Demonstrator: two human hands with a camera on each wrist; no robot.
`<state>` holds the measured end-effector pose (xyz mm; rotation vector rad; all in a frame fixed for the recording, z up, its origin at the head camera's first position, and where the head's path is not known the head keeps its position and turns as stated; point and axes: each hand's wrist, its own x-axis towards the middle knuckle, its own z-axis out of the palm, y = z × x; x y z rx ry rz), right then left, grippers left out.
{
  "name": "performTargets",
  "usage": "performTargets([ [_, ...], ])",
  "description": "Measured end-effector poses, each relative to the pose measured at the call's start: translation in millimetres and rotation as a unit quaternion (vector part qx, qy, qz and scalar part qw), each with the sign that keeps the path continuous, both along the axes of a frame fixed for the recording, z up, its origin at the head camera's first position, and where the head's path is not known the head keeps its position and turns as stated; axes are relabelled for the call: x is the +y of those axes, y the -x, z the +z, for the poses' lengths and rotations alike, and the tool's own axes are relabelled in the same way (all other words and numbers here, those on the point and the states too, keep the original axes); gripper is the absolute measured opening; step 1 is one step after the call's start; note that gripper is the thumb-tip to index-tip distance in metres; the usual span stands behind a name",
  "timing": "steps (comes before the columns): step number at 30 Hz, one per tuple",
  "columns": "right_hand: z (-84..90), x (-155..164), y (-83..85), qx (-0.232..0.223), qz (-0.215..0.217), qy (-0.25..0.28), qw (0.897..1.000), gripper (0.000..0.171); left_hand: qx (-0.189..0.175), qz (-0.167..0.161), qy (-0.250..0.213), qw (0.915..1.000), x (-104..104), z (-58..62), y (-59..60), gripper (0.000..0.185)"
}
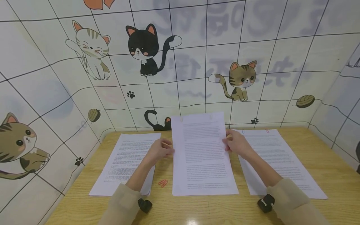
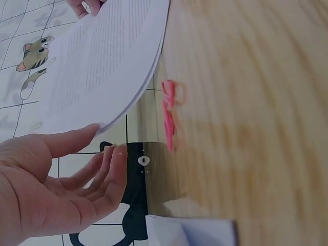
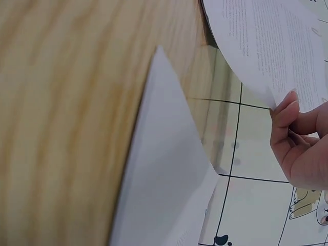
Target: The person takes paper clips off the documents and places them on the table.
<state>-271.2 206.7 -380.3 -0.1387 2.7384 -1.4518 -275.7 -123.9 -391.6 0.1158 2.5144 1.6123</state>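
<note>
A stack of printed sheets [image 1: 205, 150] stands tilted up in the middle of the table, its lower edge at the tabletop. Two pale paper clips sit along its top edge. At its right side my right hand [image 3: 302, 143] pinches the edge between thumb and fingers. My left hand [image 2: 66, 184] is at the left side, thumb tip touching the paper's edge, the other fingers loosely bent and apart from it. Several red paper clips [image 1: 162, 183] lie on the table between the middle and left stacks.
Another printed stack [image 1: 123, 162] lies on the left under my left forearm. To the right lies a third stack [image 1: 278, 162], with a blue clip [image 1: 243, 131] and a red clip [image 1: 267, 131] at its top. A cat-patterned wall [image 1: 191, 87] rises behind the wooden table [image 1: 208, 209].
</note>
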Motion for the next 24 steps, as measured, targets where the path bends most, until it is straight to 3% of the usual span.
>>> performTargets([
  [7, 5.3, 5, -7.7, 0.007, 0.001, 0.014, 1.0, 0.025, 0.029, -0.024, 0.018, 0.9991, 0, 4.0, -4.2, 0.022],
  [16, 15.3, 14, -19.9, 0.049, 0.02, 0.024, 0.998, 0.023, 0.032, -0.042, -0.02, 0.9984, 1, 13.5, -10.9, 0.012],
  [24, 26.1, 22, -32.5, 0.081, 0.045, 0.048, 0.995, 0.022, 0.061, -0.048, -0.033, 0.9965, 1, 25.3, -18.8, 0.007],
])
